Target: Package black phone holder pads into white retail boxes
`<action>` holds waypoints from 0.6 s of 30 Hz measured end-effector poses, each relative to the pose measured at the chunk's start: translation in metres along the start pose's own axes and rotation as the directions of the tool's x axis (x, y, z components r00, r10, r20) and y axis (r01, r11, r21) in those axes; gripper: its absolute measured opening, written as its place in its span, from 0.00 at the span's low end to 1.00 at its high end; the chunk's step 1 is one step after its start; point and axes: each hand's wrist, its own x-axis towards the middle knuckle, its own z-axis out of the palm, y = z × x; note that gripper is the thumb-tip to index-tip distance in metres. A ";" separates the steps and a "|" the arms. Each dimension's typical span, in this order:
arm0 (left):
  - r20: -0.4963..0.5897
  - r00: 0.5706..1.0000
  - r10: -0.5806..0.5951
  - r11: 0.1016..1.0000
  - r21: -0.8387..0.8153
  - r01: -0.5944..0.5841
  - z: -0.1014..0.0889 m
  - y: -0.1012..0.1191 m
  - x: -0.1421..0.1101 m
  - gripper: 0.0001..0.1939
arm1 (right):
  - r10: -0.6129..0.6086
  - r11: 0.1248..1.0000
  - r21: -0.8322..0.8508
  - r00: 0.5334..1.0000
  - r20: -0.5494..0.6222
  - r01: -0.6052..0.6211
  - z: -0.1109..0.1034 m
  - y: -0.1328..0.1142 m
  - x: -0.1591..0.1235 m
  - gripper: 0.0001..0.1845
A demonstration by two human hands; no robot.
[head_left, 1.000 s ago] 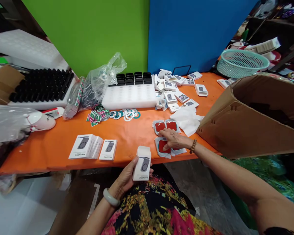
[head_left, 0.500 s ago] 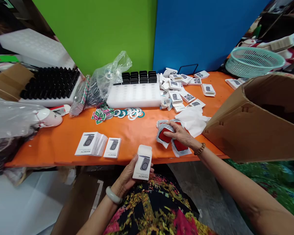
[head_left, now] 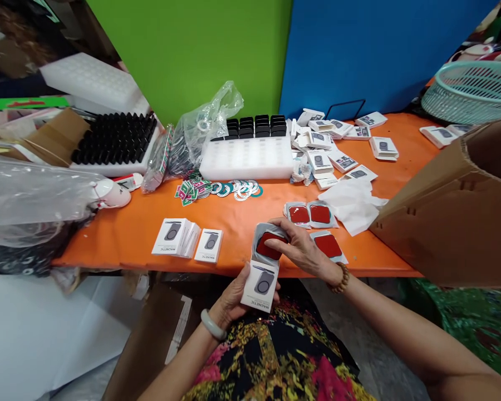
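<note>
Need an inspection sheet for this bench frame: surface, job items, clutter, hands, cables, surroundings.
Surface: orange table, crowded along the back, bare patches in front.
Job's things: white box held upright at the table edge; red pad in clear wrap at its open top; three more wrapped red pads lying flat to the right.
Clutter: stack of flat boxes, foam tray with black parts in its back row, loose stickers and rings, plastic bag, scattered small boxes, white tissue.
Grippers: left hand grips the white box; right hand pinches the wrapped pad.
Cables: nothing seen.
Surroundings: green and blue wall panels, cardboard carton at right, teal basket behind.
</note>
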 end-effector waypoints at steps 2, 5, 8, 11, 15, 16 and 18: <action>0.006 1.000 0.009 1.000 -0.001 -0.009 0.000 -0.002 0.000 0.34 | -0.007 1.000 -0.019 1.000 -0.015 0.007 0.004 0.000 -0.004 0.11; -0.038 0.999 0.037 0.999 -0.008 -0.037 0.002 -0.002 0.002 0.32 | 0.028 0.998 -0.054 0.998 -0.062 -0.031 0.012 0.000 -0.010 0.11; -0.066 0.997 0.048 0.999 -0.005 -0.048 0.003 -0.002 0.003 0.31 | 0.070 0.993 -0.082 0.991 -0.114 -0.080 0.019 0.001 -0.014 0.13; 0.010 0.999 0.033 0.999 0.028 -0.033 -0.001 -0.004 0.004 0.34 | 0.084 0.994 -0.066 0.990 -0.114 -0.092 0.022 0.004 -0.016 0.16; 0.080 0.995 0.053 0.996 0.073 -0.059 -0.009 -0.013 0.006 0.40 | 0.165 0.985 0.056 0.986 -0.008 -0.164 0.023 0.008 -0.020 0.14; 0.075 0.995 0.062 0.994 0.081 -0.068 -0.010 -0.016 0.006 0.41 | 0.187 0.980 0.076 0.982 -0.004 -0.186 0.024 0.009 -0.022 0.14; 0.056 0.996 0.072 0.992 0.105 -0.077 -0.011 -0.021 0.007 0.41 | 0.212 0.974 0.083 0.977 -0.001 -0.211 0.026 0.009 -0.027 0.13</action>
